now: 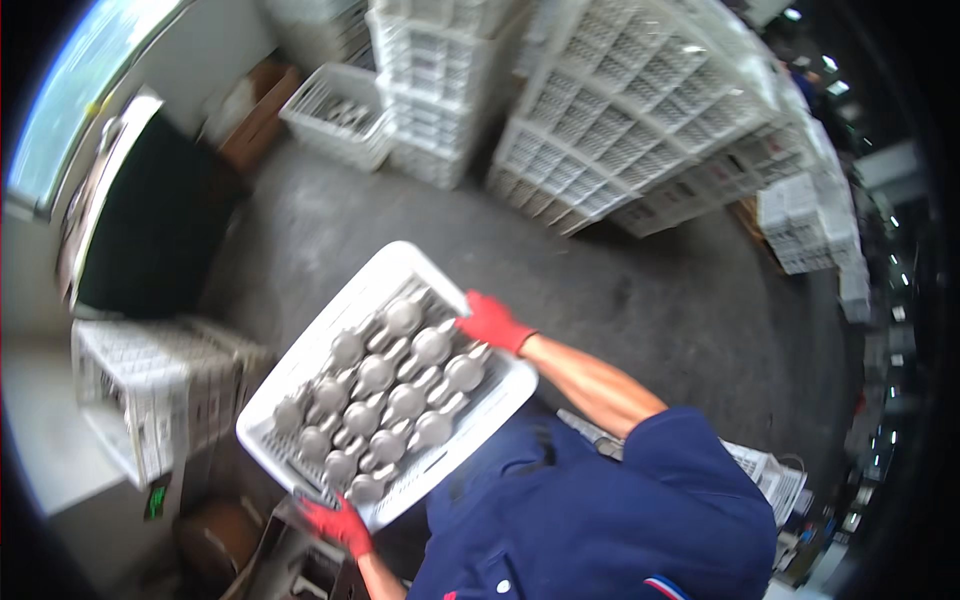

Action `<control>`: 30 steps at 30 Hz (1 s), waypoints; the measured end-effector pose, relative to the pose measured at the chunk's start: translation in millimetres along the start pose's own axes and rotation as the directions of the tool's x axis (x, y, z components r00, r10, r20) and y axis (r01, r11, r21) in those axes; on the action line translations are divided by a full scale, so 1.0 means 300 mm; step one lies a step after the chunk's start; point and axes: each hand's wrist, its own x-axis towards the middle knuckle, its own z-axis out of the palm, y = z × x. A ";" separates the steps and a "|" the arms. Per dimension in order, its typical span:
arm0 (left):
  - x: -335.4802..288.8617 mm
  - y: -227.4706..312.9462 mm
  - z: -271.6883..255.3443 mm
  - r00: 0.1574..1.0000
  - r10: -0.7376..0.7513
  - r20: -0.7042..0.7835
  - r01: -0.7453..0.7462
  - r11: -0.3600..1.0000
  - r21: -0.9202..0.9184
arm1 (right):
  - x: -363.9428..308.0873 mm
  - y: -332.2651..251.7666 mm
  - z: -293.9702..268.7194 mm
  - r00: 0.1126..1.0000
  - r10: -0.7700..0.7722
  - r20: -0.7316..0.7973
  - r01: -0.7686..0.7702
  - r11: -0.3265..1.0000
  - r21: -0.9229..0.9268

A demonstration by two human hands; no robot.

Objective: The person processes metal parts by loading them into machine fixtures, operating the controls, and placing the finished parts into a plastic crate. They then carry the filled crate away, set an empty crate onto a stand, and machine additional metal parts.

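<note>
One white slatted crate [185,395] lies well to the left of the person's left hand [342,525], and from where I stand the passage on that side looks the tightest. An open container [264,552] sits close by that same hand, on its outer side; if the arms dropped, I'd worry about knuckles or the load's corner striking its edge.

The left hand, red-gloved, is curled over the near rim of a white basket [512,385], though blur hides how deep the fingers go. The basket hangs between both hands in front of the body, filled with rows of grey metal parts [376,373], their round ends up. They seem loose; should one hand sink lower than the other, they could slide together and drag that corner down. The right hand [495,323] is closed on the far side of the rim, and a slick glove there might let it slip.

Beyond the right hand, a tall stack of crates [640,90] makes a hard edge across the way. Bare grey floor [700,300] opens to the right of that hand, the widest room for a turn.
</note>
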 end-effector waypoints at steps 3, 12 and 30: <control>0.041 -0.080 0.063 0.981 -0.190 -0.037 0.174 0.949 -0.264 | 0.090 0.062 0.098 0.985 -0.113 -0.134 0.095 0.986 -0.135; 0.279 -0.194 0.044 0.744 0.043 0.667 0.656 0.148 -0.740 | 0.035 0.049 0.086 0.982 -0.029 -0.188 0.028 1.000 -0.007; 0.420 0.784 -0.104 0.757 0.251 0.603 0.460 0.450 -0.765 | 0.039 0.319 -0.172 0.987 -0.103 -0.120 0.124 0.974 0.192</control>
